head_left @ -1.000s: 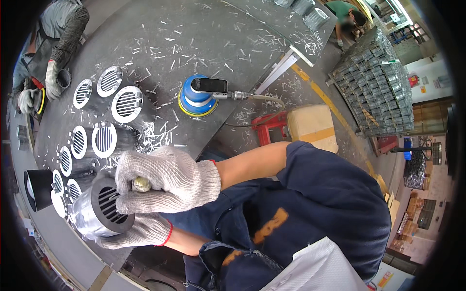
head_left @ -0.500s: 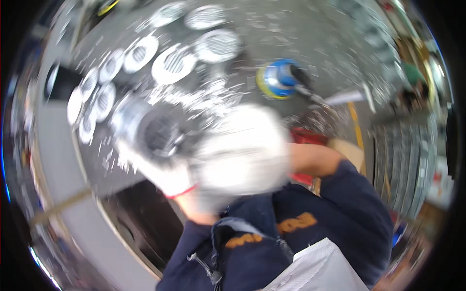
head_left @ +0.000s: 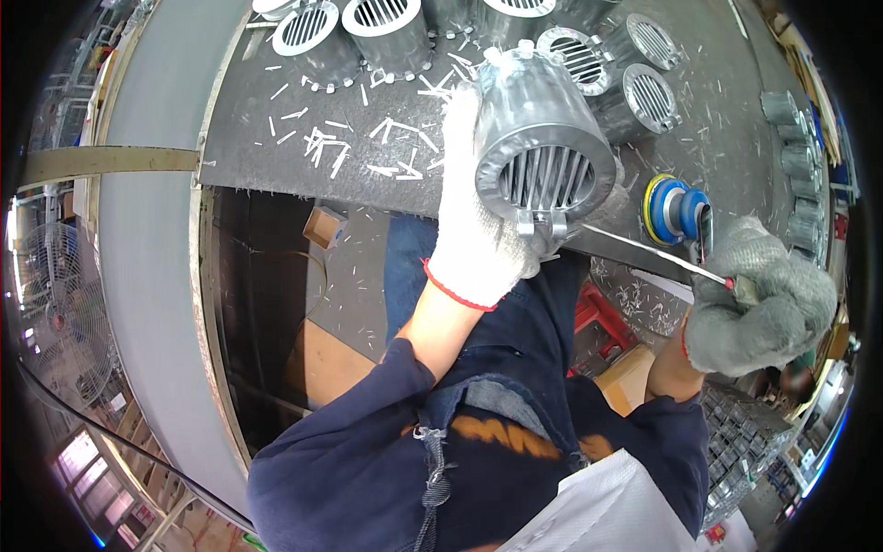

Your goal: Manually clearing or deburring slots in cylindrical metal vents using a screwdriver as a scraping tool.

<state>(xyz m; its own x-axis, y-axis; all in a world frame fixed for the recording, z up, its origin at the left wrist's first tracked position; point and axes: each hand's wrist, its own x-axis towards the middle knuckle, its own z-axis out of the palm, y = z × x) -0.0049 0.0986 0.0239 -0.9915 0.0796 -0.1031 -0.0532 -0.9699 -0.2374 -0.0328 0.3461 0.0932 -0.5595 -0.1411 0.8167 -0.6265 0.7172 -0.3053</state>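
Observation:
In my left hand (head_left: 474, 212), gloved in white knit with a red cuff, is a grey metal cylinder (head_left: 538, 110), its slotted grille end tilted toward me. Two small lugs stick out at that end's lower rim. My right hand (head_left: 763, 304), in a dirtier grey glove, is closed around a thin rod-like metal tool (head_left: 658, 250) with a red part near the fist. The rod's far tip comes close to the lugs; whether it touches them I cannot tell. Most of its handle is hidden in the glove.
More slotted metal cylinders (head_left: 395, 37) stand on the dark worktable (head_left: 368, 184), among scattered metal slivers (head_left: 322, 147). A blue and yellow round sander (head_left: 676, 212) lies right of the held cylinder. Below are a red stool (head_left: 602, 317) and a small open cardboard box (head_left: 324, 225).
The view has swung and sharpened from blur. My right hand has moved out to the right, away from the cylinder, and the rod tool now shows. The left hand still holds the cylinder.

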